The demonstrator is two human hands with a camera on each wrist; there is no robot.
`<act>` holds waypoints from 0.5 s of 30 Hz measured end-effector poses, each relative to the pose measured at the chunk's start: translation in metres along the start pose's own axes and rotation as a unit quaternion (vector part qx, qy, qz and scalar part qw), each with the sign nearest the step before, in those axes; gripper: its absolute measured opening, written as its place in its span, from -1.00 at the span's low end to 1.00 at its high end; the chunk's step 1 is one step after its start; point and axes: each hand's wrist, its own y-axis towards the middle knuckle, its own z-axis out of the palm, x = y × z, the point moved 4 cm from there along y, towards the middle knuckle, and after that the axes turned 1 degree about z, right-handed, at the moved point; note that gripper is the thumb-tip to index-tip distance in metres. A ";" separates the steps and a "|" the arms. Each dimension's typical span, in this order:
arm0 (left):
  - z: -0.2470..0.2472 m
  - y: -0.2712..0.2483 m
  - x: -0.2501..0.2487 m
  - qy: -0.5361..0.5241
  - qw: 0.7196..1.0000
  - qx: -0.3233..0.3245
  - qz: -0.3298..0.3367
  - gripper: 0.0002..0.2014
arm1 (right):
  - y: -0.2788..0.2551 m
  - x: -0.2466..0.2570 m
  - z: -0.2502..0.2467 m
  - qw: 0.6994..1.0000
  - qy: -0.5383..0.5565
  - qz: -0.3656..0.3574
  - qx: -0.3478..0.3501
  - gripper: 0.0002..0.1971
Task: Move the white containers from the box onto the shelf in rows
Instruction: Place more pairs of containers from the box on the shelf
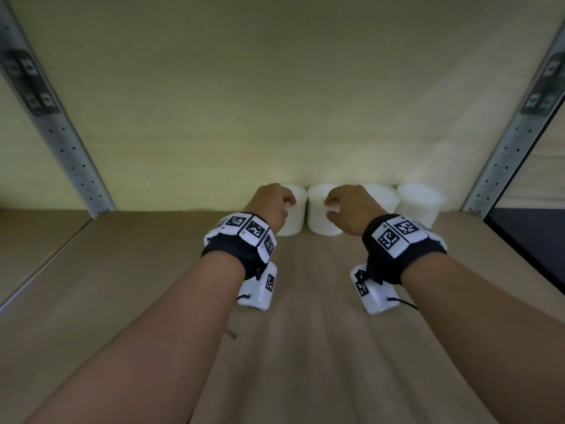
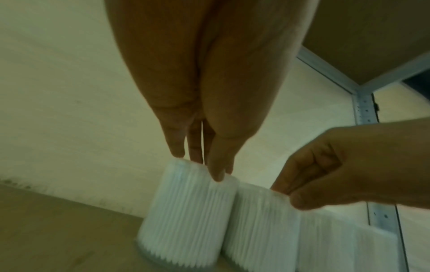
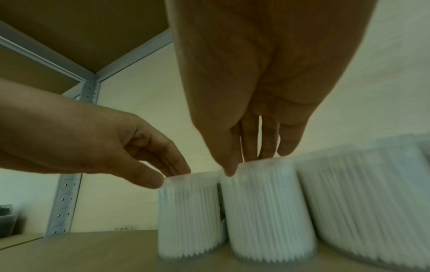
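Several white ribbed containers stand in a row at the back of the shelf board (image 1: 305,347). My left hand (image 1: 289,206) pinches the top rim of the leftmost container (image 1: 295,223), thumb in front and fingers behind (image 2: 200,165). My right hand (image 1: 330,208) holds the top rim of the second container (image 1: 319,223) in the same way (image 3: 249,163). Both containers stand upright on the board and touch each other (image 2: 186,211) (image 2: 260,224). A third container (image 1: 382,197) and a fourth (image 1: 420,203) stand to their right. No box is in view.
Perforated metal posts (image 1: 61,142) (image 1: 513,142) frame the shelf bay on both sides. The pale back wall (image 1: 275,102) stands right behind the row. The underside of an upper shelf (image 3: 69,27) hangs overhead. The board reaches bare from the row to the front edge.
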 end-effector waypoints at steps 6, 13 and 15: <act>-0.007 -0.045 -0.002 -0.011 1.000 0.021 0.003 -0.57 | -0.050 -0.002 -0.009 0.999 0.017 0.036 0.009 -0.46; -0.021 -0.123 -0.030 -0.006 0.998 0.057 -0.003 -0.55 | -0.143 0.004 0.000 0.997 0.028 0.070 0.007 -0.56; -0.021 -0.146 -0.038 -0.013 0.998 0.065 -0.012 -0.55 | -0.165 0.006 0.002 0.997 0.034 0.071 0.001 -0.57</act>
